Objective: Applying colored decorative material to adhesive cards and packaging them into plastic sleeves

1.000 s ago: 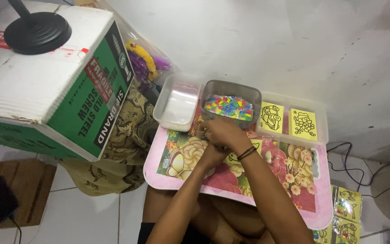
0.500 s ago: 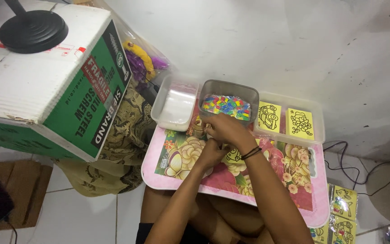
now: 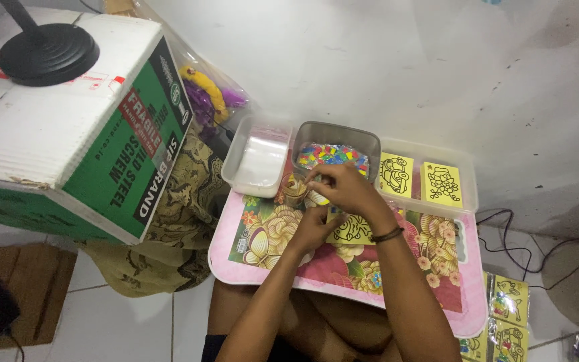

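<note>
A pink tray [image 3: 236,258] with a flower print lies across my lap. On it lies a yellow card with a black outline drawing [image 3: 352,229]. My left hand [image 3: 311,228] rests on the card's left edge and holds it down. My right hand [image 3: 343,188] hovers above the card with its fingertips pinched together near a small brown cup [image 3: 294,190]; whether something small is between the fingers I cannot tell. Right behind the hands stands a grey tub of colourful small pieces [image 3: 333,155].
A clear tub [image 3: 257,157] holds white sheets at the left. A long clear tray [image 3: 460,177] holds two yellow outline cards. A big cardboard box [image 3: 68,141] with a black lamp base stands left. More yellow cards [image 3: 507,315] and cables lie on the floor right.
The view has shifted slightly. My right hand has lifted a little toward the small cup, while my left hand stays on the card.
</note>
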